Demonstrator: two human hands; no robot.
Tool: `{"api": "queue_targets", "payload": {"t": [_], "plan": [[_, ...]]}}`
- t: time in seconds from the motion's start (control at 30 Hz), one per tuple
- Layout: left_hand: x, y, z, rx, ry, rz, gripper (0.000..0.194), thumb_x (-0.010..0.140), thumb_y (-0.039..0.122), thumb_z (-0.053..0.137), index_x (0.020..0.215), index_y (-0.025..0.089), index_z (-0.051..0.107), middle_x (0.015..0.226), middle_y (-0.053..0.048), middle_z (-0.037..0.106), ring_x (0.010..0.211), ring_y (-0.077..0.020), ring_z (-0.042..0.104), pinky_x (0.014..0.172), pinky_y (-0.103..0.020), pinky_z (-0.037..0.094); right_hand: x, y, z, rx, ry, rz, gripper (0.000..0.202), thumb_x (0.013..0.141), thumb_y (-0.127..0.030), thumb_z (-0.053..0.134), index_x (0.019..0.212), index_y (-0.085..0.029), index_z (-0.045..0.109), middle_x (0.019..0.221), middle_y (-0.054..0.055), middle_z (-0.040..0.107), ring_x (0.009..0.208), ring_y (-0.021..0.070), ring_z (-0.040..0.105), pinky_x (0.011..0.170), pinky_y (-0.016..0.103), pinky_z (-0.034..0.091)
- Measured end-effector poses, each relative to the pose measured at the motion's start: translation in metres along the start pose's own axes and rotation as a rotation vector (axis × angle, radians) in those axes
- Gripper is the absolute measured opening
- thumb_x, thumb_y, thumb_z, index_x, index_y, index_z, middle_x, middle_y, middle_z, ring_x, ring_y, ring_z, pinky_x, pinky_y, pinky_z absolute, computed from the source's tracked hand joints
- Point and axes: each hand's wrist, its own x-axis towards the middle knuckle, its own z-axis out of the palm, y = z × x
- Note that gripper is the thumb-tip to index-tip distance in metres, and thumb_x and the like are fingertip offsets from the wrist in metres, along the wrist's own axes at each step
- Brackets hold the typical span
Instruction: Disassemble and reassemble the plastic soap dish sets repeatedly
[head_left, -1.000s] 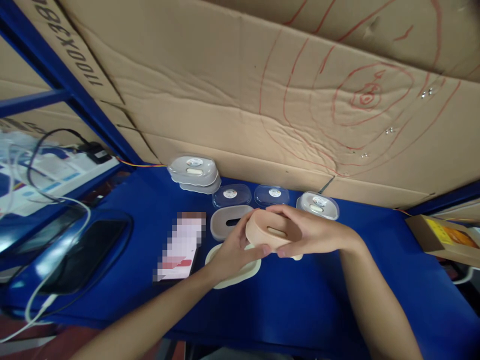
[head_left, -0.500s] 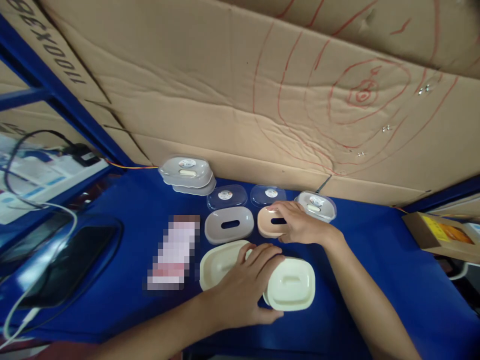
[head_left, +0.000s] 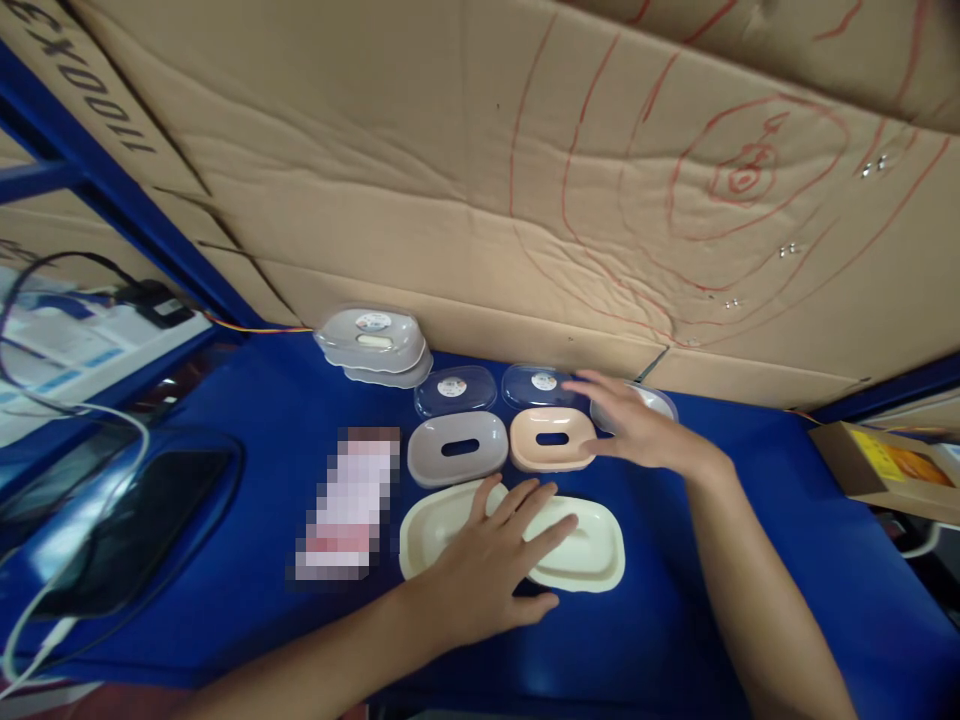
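My left hand is open, fingers spread over two cream oval dishes. The left cream dish is partly hidden by the hand; the right cream dish lies under and beside the fingertips. My right hand is open, just right of a peach oval tray with a slot in its middle. Its lower fingertip is at the tray's right edge; whether they touch I cannot tell. A grey slotted tray stands left of the peach one. Behind these trays lie two clear lids, one left and one right.
Stacked lidded containers stand at the back left; another lidded container is partly behind my right hand. A blurred-out rectangle and a dark phone with cables lie left. A cardboard wall closes the back; a box stands right.
My right hand has let go of the peach tray and moved right, fingers opening. My left hand's fingers have spread, and the right cream dish has settled lower and flatter.
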Motion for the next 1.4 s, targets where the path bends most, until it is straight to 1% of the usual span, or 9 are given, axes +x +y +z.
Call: {"api": "queue_targets", "payload": {"t": [0.13,0.27,0.4,0.57,0.77,0.97,1.1,1.27,1.4], "plan": [[0.001,-0.001,-0.002,-0.02,0.032,0.0,0.042,0.099,0.046,0.064,0.136,0.028,0.063,0.149,-0.013,0.062,0.142,-0.038,0.05,0.122,-0.066,0.017,-0.017,0.038,-0.022,-0.079,0.076,0.207,0.093,0.078,-0.045,0.082,0.16,-0.037,0.038,0.168,0.006,0.038,0.157,0.039,0.032,0.128,0.059,0.024],[0.006,-0.002,-0.006,0.007,0.082,-0.073,0.03,0.098,0.038,0.065,0.124,0.024,0.067,0.137,-0.014,0.068,0.135,-0.0377,0.054,0.118,-0.066,0.021,-0.017,0.062,-0.013,-0.097,0.009,0.36,0.116,0.063,-0.038,0.09,0.163,-0.035,0.033,0.168,0.013,0.038,0.155,0.0475,0.032,0.122,0.071,0.023],[0.009,-0.004,-0.007,0.02,0.104,-0.108,0.027,0.099,0.032,0.062,0.124,0.022,0.067,0.136,-0.015,0.067,0.136,-0.0376,0.054,0.117,-0.066,0.023,-0.008,0.069,-0.001,-0.1,-0.003,0.426,0.114,0.06,-0.032,0.089,0.16,-0.031,0.037,0.164,0.015,0.043,0.153,0.0484,0.034,0.122,0.072,0.021],[0.008,-0.003,-0.01,-0.083,0.136,-0.117,0.036,0.098,0.032,0.064,0.133,0.023,0.062,0.143,-0.016,0.063,0.136,-0.0368,0.055,0.117,-0.065,0.028,-0.013,0.068,-0.013,-0.065,0.025,0.431,0.104,0.063,-0.036,0.087,0.156,-0.027,0.042,0.15,0.016,0.055,0.14,0.0471,0.05,0.115,0.065,0.039],[0.005,-0.002,-0.027,-0.677,0.307,-0.243,0.07,0.095,0.035,0.073,0.155,0.031,0.038,0.158,-0.014,0.048,0.144,-0.0336,0.049,0.118,-0.054,0.042,-0.035,0.012,-0.038,0.119,0.051,0.235,0.098,0.073,-0.052,0.086,0.157,-0.034,0.038,0.152,0.008,0.054,0.135,0.0376,0.057,0.115,0.054,0.047],[0.007,-0.002,-0.022,-1.362,0.296,-0.209,0.133,0.077,0.037,0.093,0.164,0.046,-0.006,0.174,-0.013,0.025,0.155,-0.0333,0.039,0.125,-0.057,0.035,-0.029,-0.077,-0.023,0.258,-0.143,-0.063,0.107,0.071,-0.049,0.091,0.161,-0.037,0.033,0.159,0.007,0.049,0.145,0.0362,0.049,0.119,0.054,0.043],[0.011,-0.004,-0.02,-1.48,0.32,-0.282,0.122,0.073,0.039,0.095,0.164,0.041,0.014,0.174,-0.014,0.027,0.156,-0.037,0.037,0.125,-0.06,0.034,-0.02,-0.097,-0.01,0.239,-0.122,-0.195,0.109,0.07,-0.045,0.093,0.161,-0.039,0.034,0.162,0.006,0.046,0.154,0.036,0.038,0.124,0.055,0.036],[0.015,-0.007,-0.026,-1.582,0.314,-0.4,0.095,0.073,0.037,0.095,0.149,0.035,0.038,0.158,-0.012,0.052,0.144,-0.0361,0.053,0.119,-0.056,0.043,-0.014,-0.075,-0.016,0.321,-0.203,-0.159,0.105,0.077,-0.059,0.087,0.164,-0.036,0.033,0.167,0.006,0.043,0.155,0.0363,0.038,0.126,0.056,0.035],[0.015,-0.007,-0.026,-1.595,0.277,-0.444,0.094,0.07,0.037,0.096,0.146,0.034,0.041,0.154,-0.011,0.054,0.144,-0.0354,0.052,0.118,-0.055,0.044,-0.017,-0.02,-0.028,0.288,-0.028,0.002,0.095,0.09,-0.064,0.073,0.167,-0.039,0.022,0.173,0.003,0.032,0.157,0.0335,0.035,0.128,0.055,0.031]]}}
